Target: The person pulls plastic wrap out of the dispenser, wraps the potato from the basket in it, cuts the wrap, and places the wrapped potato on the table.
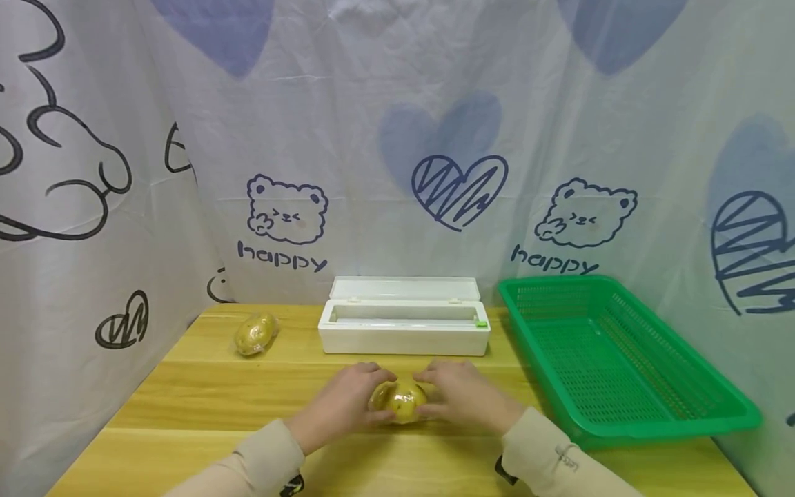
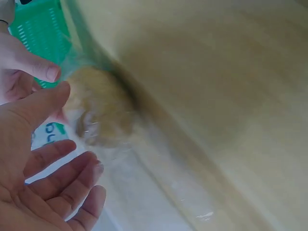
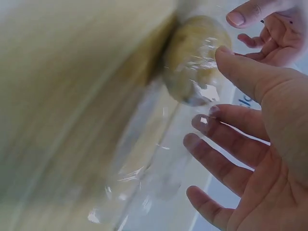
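A yellow potato (image 1: 405, 402) in clear plastic film lies on the wooden table between both hands. My left hand (image 1: 352, 399) is at its left side, and my right hand (image 1: 467, 396) faces it from the right. Spread, slightly bent fingers show on the left hand (image 2: 53, 159) in the left wrist view, its thumb tip at the wrapped potato (image 2: 98, 108). The right wrist view likewise has the right hand (image 3: 260, 144) with loose fingers and its thumb by the potato (image 3: 195, 57). Loose film (image 3: 139, 178) trails from the potato over the table.
Behind the hands stands a white cling film box (image 1: 404, 341) with its lid raised. Another film-wrapped potato (image 1: 255, 334) lies at the back left. A green plastic basket (image 1: 546, 373) occupies the right side. Printed curtains (image 1: 366, 228) enclose the table's back and sides.
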Tool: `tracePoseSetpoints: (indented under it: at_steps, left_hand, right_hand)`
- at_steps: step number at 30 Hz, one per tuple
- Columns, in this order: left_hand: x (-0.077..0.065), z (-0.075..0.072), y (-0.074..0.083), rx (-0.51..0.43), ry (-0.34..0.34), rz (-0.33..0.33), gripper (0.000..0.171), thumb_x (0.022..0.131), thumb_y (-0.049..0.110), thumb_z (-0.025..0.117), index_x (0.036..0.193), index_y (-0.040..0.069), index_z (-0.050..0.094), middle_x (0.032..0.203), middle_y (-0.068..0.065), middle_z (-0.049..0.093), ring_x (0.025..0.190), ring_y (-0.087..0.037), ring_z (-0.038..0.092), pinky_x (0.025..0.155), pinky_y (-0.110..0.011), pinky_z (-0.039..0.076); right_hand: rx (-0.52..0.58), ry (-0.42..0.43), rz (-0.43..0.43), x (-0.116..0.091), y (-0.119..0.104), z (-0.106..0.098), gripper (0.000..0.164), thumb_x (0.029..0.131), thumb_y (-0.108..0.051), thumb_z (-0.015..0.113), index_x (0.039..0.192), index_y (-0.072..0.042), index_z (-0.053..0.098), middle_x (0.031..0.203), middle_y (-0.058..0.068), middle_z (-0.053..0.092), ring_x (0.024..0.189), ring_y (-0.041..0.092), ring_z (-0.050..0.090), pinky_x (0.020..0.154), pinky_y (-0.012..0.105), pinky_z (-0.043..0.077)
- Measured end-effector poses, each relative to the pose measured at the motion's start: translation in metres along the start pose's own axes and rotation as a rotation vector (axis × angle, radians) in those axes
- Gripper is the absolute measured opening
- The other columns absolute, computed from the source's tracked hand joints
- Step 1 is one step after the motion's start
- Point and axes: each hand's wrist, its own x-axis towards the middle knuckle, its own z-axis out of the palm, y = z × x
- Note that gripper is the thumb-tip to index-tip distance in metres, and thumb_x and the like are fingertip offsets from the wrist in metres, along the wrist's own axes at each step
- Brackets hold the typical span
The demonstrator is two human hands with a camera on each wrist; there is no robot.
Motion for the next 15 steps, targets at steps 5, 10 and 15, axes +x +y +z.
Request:
tracePoseSetpoints:
  at_steps: [5,10,15]
  left_hand:
    - [-0.002,0.01,-0.004,-0.058,-0.023,-0.055,0.054,0.08,0.031,0.096,0.123,0.006,0.074,0.113,-0.009,0.079,0.1,-0.024,0.075,0.089,-0.042,0.065]
    - [-0.002,0.016,-0.008,-0.117,-0.032,-0.097,0.055,0.079,0.031,0.097,0.123,0.008,0.074,0.111,-0.008,0.081,0.099,-0.025,0.076,0.089,-0.044,0.064]
    - [-0.001,0.018,-0.011,-0.141,-0.036,-0.104,0.055,0.078,0.031,0.097,0.123,0.009,0.074,0.111,-0.009,0.081,0.099,-0.026,0.077,0.088,-0.045,0.064]
  right_hand:
    - [0.01,0.028,-0.01,0.0,0.001,0.009,0.054,0.091,-0.039,0.086,0.133,-0.007,0.074,0.121,0.008,0.078,0.103,0.018,0.074,0.092,0.041,0.063]
    - [0.081,0.038,-0.002,0.001,0.003,0.013,0.053,0.09,-0.035,0.087,0.132,-0.006,0.074,0.121,0.009,0.078,0.105,0.021,0.075,0.095,0.041,0.063]
    - [0.142,0.028,0.009,0.001,0.005,0.015,0.051,0.09,-0.034,0.087,0.13,-0.006,0.074,0.122,0.007,0.079,0.108,0.022,0.076,0.097,0.042,0.062]
